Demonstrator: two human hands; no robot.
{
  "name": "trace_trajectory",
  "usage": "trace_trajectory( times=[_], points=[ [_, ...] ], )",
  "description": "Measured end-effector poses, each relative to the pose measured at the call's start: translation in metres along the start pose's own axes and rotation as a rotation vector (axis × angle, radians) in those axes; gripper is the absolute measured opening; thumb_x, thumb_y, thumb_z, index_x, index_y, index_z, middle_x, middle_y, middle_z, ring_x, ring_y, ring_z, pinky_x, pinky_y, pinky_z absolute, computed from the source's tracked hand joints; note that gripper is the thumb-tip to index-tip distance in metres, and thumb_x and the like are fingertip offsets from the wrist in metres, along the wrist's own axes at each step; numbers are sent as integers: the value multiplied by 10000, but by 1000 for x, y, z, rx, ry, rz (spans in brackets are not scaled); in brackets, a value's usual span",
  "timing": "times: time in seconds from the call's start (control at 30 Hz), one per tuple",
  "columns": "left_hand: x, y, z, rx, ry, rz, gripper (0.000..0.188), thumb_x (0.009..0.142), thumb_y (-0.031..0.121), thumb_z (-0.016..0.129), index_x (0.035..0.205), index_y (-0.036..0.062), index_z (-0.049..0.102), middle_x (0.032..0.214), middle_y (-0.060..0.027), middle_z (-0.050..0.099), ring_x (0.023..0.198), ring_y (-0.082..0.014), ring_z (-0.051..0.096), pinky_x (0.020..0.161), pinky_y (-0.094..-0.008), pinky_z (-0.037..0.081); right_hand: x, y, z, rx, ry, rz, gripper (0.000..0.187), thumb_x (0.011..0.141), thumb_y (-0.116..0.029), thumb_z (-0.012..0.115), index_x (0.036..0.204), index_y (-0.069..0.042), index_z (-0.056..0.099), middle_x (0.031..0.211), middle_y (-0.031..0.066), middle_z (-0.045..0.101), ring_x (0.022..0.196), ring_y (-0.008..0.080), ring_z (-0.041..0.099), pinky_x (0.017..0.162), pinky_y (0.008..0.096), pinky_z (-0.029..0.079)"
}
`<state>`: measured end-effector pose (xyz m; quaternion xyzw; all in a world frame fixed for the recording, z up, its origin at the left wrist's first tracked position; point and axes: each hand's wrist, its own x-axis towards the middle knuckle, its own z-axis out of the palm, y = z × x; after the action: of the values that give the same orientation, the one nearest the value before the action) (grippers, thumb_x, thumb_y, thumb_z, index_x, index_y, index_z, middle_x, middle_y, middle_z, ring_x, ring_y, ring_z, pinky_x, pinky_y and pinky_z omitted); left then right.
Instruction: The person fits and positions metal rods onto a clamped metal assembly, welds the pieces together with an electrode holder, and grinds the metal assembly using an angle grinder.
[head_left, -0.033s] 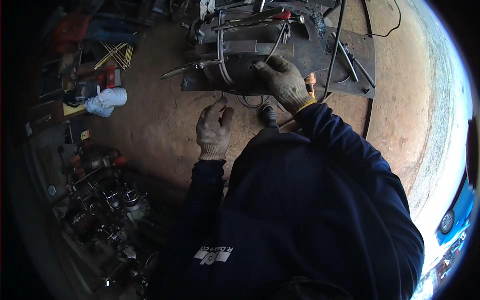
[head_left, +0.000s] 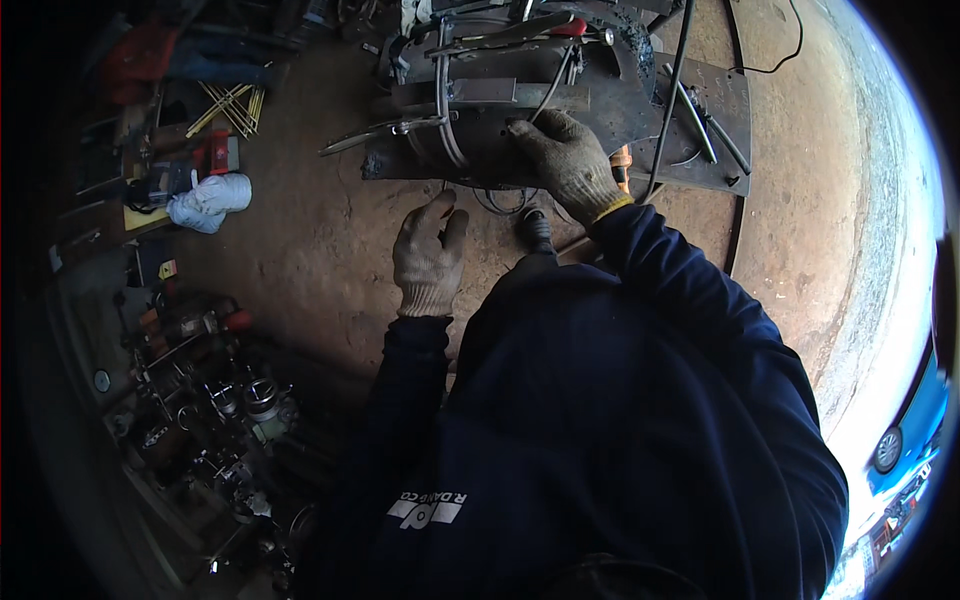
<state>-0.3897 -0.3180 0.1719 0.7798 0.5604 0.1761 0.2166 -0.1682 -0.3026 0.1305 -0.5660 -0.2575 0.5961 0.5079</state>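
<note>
My right hand [head_left: 572, 160], in a grey knit glove with a yellow cuff, is at the near edge of a dark steel workbench top [head_left: 490, 140]. Its thumb and fingers close around the lower end of a thin curved metal rod [head_left: 552, 92]; the palm side is hidden. My left hand [head_left: 428, 252], gloved too, hovers below the bench edge with thumb and forefinger apart and nothing visible between them. On the bench a curved metal bar [head_left: 441, 80] crosses a flat steel strip [head_left: 480, 92]. Locking pliers [head_left: 400, 128] sit at the bar's left side.
A long tool with a red part [head_left: 566, 29] lies at the back. Metal rods [head_left: 692, 115] rest on a plate to the right, beside an upright dark pole [head_left: 672, 100]. An orange tool [head_left: 621, 165] is under the bench edge. Machine parts [head_left: 240, 410] crowd the lower left.
</note>
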Motion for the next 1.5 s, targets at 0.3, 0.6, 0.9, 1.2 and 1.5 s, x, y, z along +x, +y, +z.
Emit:
trace_trajectory(
  times=[0.3,0.6,0.9,1.2,1.5],
  points=[
    [45,-49,13,-56,68,51,222,903,154,724,1094,41,724,989,-123,743,737,-249,690,700,-370,545,25,14,37,-135,26,-70,429,973,-364,646,1208,-7,681,1073,141,740,989,210,703,896,341,531],
    [59,-56,19,-55,18,33,195,884,217,762,1003,69,716,937,-129,724,817,-320,703,726,-424,547,25,11,54,-75,73,-64,429,987,-345,631,1247,-4,654,1094,156,734,1006,232,706,908,350,535],
    [67,-35,37,-23,42,158,200,878,241,777,949,71,701,904,-114,717,782,-306,688,703,-425,536,3,-11,36,-312,179,-135,352,975,-284,616,1218,-31,652,1083,213,713,1035,363,698,900,420,549],
    [63,-3,58,16,54,184,243,903,287,763,949,60,690,905,-119,708,798,-303,684,719,-422,532,4,2,1,-388,158,-287,288,1006,-244,573,1208,-59,662,1017,152,716,961,291,725,822,390,575],
    [57,21,62,79,21,130,237,912,273,752,968,53,682,911,-135,702,804,-323,687,716,-430,537,4,-6,-22,-386,53,-242,322,1013,-248,569,1242,-31,633,1077,168,708,972,301,723,839,393,576]
  ],
)
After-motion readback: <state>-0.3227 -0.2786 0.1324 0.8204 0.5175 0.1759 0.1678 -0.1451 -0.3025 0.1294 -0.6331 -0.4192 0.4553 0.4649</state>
